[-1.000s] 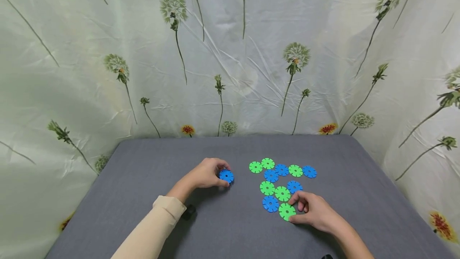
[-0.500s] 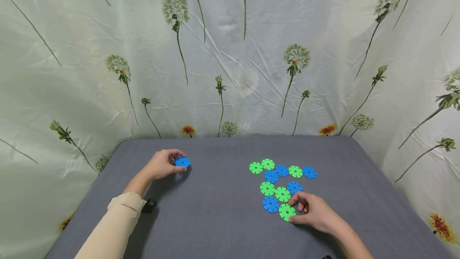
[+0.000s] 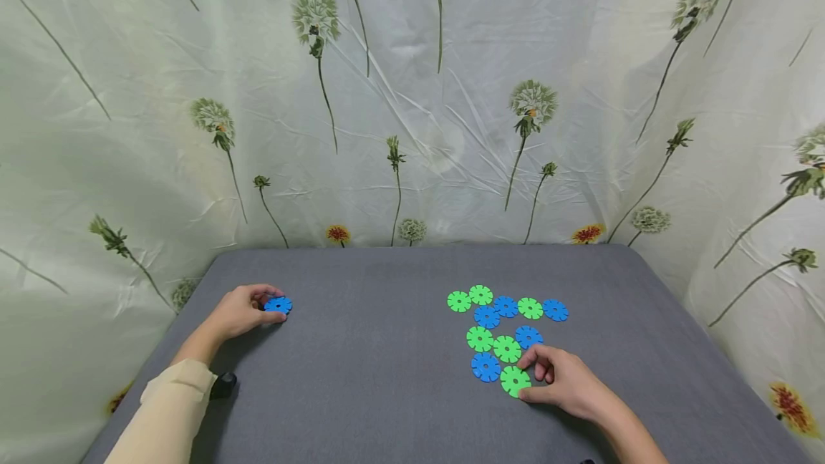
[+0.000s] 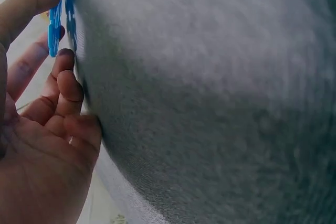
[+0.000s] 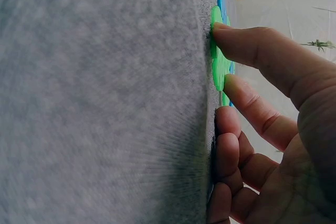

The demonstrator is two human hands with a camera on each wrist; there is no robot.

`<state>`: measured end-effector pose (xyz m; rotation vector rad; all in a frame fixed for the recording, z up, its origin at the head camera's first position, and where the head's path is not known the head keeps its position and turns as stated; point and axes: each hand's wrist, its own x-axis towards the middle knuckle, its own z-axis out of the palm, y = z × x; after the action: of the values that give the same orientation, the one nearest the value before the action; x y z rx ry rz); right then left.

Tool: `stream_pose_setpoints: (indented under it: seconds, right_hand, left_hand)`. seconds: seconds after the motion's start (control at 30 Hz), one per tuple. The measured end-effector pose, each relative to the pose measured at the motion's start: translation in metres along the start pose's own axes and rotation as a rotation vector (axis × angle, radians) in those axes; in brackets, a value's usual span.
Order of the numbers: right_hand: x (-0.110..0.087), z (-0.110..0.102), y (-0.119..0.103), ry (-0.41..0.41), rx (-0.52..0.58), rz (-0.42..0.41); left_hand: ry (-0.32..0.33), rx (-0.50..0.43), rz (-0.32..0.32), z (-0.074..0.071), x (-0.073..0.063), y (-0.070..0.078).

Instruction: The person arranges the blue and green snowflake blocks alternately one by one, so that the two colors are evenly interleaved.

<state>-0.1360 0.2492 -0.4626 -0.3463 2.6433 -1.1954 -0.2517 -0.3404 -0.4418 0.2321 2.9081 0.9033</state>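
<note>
My left hand [image 3: 241, 312], at the table's left, pinches a blue notched disc [image 3: 278, 306] by its edge between thumb and fingers. In the left wrist view the pinched disc [image 4: 54, 30] appears edge-on, and a second blue disc shape [image 4: 70, 17] shows close against the table surface beside it. On the right, my right hand [image 3: 562, 381] has its thumb and index finger on opposite edges of a green notched disc [image 3: 515, 382] lying flat. The right wrist view shows this green disc [image 5: 217, 69] edge-on, with the other fingers curled near the cloth.
Several more green and blue discs lie flat beyond the right hand, including a blue one [image 3: 485, 366], a green one [image 3: 507, 349] and a blue one [image 3: 555, 310]. The table [image 3: 387, 378] has a grey cover. A dandelion-patterned curtain [image 3: 412, 92] hangs around its sides and back.
My left hand has carried the blue disc from mid-table to the far left, rising slightly in view then lowering. The right hand and the discs near it have stayed in place.
</note>
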Motion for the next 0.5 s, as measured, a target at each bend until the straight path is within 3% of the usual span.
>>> stream_pose_setpoints:
  seconds: [0.5]
  right_hand:
    - [0.0005,-0.0004,-0.0002,-0.019,0.021,-0.008]
  left_hand:
    - [-0.062,-0.062,-0.008,-0.0005,0.0014,-0.0053]
